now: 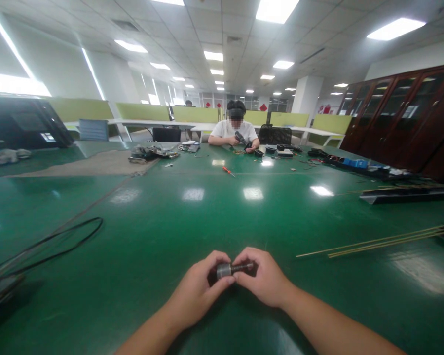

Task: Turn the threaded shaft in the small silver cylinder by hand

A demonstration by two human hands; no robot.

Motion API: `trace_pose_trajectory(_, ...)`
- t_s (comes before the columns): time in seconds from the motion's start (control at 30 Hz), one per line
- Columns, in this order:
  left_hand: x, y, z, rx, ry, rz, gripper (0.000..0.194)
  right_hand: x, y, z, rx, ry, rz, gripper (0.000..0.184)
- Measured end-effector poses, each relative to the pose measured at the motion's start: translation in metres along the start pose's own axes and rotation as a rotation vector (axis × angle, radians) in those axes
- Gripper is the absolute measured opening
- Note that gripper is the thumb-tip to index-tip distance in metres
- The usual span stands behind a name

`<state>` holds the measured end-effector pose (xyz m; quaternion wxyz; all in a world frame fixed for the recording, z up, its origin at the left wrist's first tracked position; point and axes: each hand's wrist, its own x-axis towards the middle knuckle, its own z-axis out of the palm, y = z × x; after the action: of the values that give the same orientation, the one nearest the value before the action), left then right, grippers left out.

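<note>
A small metal cylinder with a thin ridged shaft [224, 270] lies sideways between my hands, low over the green table [163, 217]. My left hand [197, 287] is closed round its thick, silvery end, thumb in front and fingers behind. The thumb and fingers of my right hand [264, 277] curl round the shaft, which points right. The two hands meet at the middle of the part. Its exact kind I cannot make out, and my fingers hide some of it.
Thin brass-coloured rods [377, 241] lie to the right, below a dark metal channel [407, 194]. A black cable [77, 235] loops at the left. Farther off is a red screwdriver [227, 170]. Across the table, a person [234, 129] holds a dark power tool [240, 137].
</note>
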<state>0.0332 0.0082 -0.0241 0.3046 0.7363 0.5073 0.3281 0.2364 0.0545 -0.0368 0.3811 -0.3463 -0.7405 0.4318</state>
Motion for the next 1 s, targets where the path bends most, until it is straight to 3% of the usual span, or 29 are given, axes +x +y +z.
trace_pose_trajectory(1.0,-0.003,-0.005,0.002,0.067,-0.013,0.001,0.022,0.004,0.014,0.0,0.172,-0.053,0.052,0.01)
